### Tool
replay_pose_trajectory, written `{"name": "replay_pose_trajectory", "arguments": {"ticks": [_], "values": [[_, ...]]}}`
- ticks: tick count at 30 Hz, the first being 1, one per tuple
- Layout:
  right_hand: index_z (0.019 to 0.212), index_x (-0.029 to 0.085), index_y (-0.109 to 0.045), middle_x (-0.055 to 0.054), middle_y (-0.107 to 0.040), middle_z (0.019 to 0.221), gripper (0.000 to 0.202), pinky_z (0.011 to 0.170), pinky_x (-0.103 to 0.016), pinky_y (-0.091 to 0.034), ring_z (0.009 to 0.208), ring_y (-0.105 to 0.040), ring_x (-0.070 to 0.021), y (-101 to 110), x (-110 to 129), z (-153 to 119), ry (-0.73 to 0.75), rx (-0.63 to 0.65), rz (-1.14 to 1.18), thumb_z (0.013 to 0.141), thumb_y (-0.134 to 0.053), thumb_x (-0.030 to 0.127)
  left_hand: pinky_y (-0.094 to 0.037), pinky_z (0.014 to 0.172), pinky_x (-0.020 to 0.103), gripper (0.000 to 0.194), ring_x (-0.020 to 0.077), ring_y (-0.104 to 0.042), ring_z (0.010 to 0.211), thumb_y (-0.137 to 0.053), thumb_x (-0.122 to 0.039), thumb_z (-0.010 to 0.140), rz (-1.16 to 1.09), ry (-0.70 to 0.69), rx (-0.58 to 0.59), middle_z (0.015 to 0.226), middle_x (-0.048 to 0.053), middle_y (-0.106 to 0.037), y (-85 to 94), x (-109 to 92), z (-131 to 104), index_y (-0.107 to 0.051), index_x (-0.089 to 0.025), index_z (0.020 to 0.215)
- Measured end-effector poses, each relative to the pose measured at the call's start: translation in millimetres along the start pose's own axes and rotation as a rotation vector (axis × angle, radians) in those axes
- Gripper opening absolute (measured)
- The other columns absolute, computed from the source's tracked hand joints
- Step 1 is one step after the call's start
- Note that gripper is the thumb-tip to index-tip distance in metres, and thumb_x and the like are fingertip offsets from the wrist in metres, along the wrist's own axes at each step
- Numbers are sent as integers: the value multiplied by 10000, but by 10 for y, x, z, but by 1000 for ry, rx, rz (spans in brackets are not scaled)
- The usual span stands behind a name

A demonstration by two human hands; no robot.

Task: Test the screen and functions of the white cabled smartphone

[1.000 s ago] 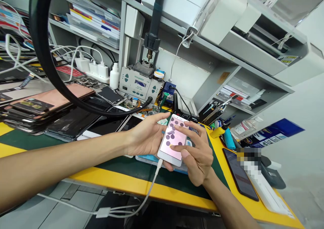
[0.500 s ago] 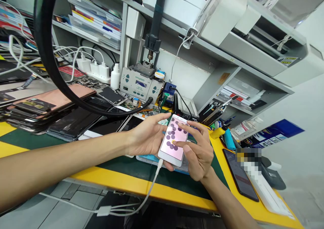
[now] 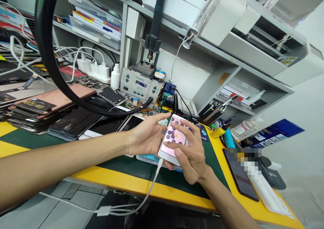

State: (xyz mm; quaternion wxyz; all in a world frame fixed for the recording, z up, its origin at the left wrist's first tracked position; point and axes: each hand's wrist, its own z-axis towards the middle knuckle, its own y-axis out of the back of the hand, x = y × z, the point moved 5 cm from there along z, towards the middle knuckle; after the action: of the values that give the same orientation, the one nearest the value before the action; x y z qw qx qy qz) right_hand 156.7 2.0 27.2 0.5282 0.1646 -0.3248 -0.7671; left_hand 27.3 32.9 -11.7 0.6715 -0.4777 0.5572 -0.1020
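A white smartphone [image 3: 174, 158] lies tilted in my left hand [image 3: 146, 138], which cradles it from beneath and along its left side. Its lit pink screen shows purple dots and one yellow mark. A white charging cable [image 3: 159, 167] is plugged into its bottom end and hangs below the table edge. My right hand [image 3: 191, 151] is over the screen with fingers spread, the fingertips at or just above the glass. It covers the phone's lower right part. Whether the fingertips touch cannot be made out.
Stacked phones and phone parts [image 3: 50, 104] fill the left of the green mat. Behind stand a grey soldering station [image 3: 140, 84] and a white bottle [image 3: 115, 77]. A thick black hose [image 3: 43, 36] loops in front. At right lie a black tablet [image 3: 240, 175] and a yellow bottle [image 3: 217, 133].
My right hand has shifted left across the screen, so its fingers reach nearer the left edge. The yellow mark has moved up on the screen. My left hand and the phone stay put.
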Motion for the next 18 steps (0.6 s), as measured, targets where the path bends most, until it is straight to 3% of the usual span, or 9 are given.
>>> {"name": "replay_pose_trajectory", "arguments": {"ticks": [6,13,18], "values": [[927,227,-779,-71,-647,1304,334,967,-616,-420,1244,-507,-356,113,-86,-52,-78,-114,0,839,-470,134,-465,925,625,619,319,-671,906,-374,-644,912,4,-1,2,1070,147,-621,-17,0,-7,-478,-135,1247],[892,183,-773,-112,-652,1283,323,971,-615,-411,1253,-502,-359,62,44,6,18,-38,66,821,-464,122,-485,907,608,632,282,-672,804,-389,-656,906,-2,0,-24,1016,127,-622,-1,-3,-7,-468,-133,1252],[842,193,-767,-99,-664,1270,303,947,-620,-428,1232,-519,-365,79,31,0,12,-55,58,824,-470,131,-481,895,630,619,277,-668,791,-377,-649,912,-4,0,-37,1071,154,-620,-3,-3,-8,-485,-130,1230]]}}
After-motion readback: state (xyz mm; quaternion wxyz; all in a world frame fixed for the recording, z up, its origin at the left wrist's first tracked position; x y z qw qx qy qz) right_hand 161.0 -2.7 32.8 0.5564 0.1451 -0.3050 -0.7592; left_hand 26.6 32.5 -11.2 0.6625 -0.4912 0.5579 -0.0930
